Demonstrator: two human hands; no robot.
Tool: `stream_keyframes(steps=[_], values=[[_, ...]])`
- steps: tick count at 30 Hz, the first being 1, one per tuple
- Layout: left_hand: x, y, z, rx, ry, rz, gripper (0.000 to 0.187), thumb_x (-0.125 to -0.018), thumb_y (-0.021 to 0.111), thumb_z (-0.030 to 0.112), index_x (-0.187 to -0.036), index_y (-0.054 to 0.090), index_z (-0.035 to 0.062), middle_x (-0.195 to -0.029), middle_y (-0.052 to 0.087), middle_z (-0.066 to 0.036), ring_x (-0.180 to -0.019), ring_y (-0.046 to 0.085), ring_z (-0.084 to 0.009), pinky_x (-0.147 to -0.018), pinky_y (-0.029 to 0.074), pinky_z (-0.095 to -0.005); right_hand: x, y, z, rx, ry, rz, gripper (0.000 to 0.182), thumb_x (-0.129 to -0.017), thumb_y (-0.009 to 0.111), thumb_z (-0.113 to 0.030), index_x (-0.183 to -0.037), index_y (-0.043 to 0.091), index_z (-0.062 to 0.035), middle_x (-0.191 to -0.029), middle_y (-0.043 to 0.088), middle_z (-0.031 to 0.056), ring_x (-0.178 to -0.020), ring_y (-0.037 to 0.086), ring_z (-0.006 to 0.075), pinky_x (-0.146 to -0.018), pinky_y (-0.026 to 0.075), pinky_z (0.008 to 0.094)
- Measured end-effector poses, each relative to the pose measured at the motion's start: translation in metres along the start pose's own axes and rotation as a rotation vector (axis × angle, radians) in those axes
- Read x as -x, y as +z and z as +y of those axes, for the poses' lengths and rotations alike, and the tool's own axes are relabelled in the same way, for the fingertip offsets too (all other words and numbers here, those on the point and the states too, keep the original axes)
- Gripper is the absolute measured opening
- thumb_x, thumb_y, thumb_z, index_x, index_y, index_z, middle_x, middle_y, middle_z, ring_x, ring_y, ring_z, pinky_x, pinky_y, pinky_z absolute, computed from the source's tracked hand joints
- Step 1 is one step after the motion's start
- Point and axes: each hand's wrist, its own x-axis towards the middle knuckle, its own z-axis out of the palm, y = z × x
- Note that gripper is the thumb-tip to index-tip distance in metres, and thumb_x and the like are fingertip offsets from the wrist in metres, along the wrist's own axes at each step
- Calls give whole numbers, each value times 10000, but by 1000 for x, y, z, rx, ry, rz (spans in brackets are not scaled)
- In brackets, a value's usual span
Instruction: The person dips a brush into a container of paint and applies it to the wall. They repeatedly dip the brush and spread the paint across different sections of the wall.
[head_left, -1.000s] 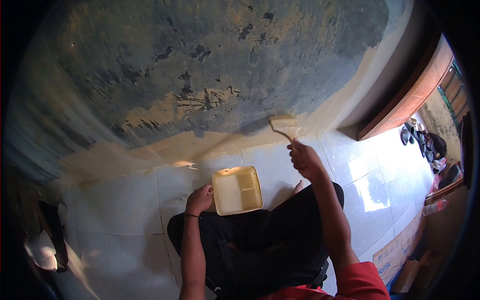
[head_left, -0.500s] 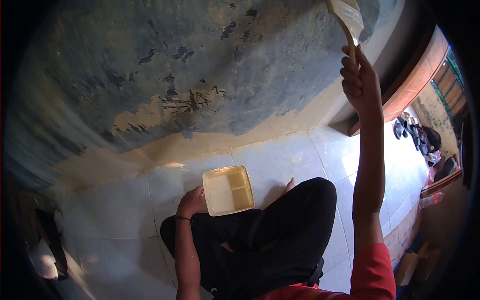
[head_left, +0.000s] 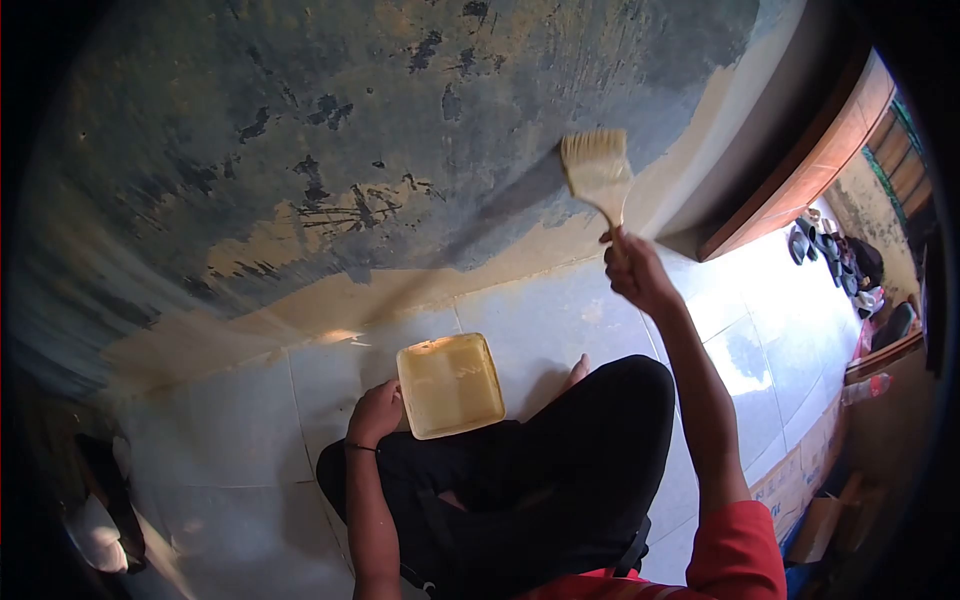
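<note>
My right hand (head_left: 637,270) is closed round the handle of a wide paintbrush (head_left: 600,178), whose pale bristles point up and to the left in front of the wall. Whether the bristles touch the wall I cannot tell. A square yellowish container (head_left: 451,386) stands open side up by my crossed legs, with pale stuff inside. My left hand (head_left: 376,411) grips its left edge. Dark grey-blue paint with cream patches and black flakes covers the wall (head_left: 380,150).
Pale floor tiles (head_left: 230,430) run along the foot of the wall. Several shoes (head_left: 840,262) lie by the doorway at the right, near a wooden frame (head_left: 800,170). A cardboard box (head_left: 817,528) stands at the lower right, a white bundle (head_left: 98,535) at the lower left.
My right hand has come down and to the left with the brush, which is now wholly in view. The container has tilted and shifted slightly in my left hand.
</note>
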Motion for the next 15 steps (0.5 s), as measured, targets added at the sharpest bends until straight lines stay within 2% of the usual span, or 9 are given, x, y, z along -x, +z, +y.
stream_keyframes(steps=[5, 9, 11, 13, 15], values=[[-2, 3, -2, 10, -13, -13, 253, -835, 434, 131, -1022, 576, 37, -930, 617, -212, -889, 580, -383, -750, 463, -452, 6, -24, 48, 102, 270, 51, 343, -957, 415, -390, -978, 462, -50, -575, 313, -43, -410, 240, 42, -358, 209, 196], [1, -1, 2, 10, -8, -15, 251, -838, 435, 131, -1025, 570, 32, -926, 618, -209, -887, 581, -381, -751, 463, -451, 5, -28, 58, 158, 449, 156, 378, -956, 418, -391, -997, 454, -18, -627, 351, -22, -413, 241, 45, -361, 220, 199], [0, -1, 3, 17, 9, -6, 251, -839, 435, 130, -1028, 568, 31, -924, 618, -208, -883, 582, -381, -750, 463, -450, 0, -35, 67, 164, 483, 150, 384, -958, 413, -383, -1008, 450, -3, -646, 374, -9, -407, 247, 44, -350, 226, 193], [0, 0, 1, 28, 18, -10, 251, -842, 431, 121, -1029, 567, 26, -929, 618, -208, -884, 583, -379, -752, 465, -449, -8, -49, 79, 129, 642, 161, 364, -963, 403, -357, -1010, 444, 2, -637, 393, -3, -388, 261, 40, -331, 232, 186], [1, -2, 2, 27, -8, -25, 252, -843, 430, 119, -1034, 566, 26, -937, 616, -209, -890, 582, -378, -756, 464, -448, -17, -63, 93, 70, 687, 145, 342, -966, 397, -335, -1000, 442, 2, -631, 410, -1, -364, 266, 39, -313, 237, 184]])
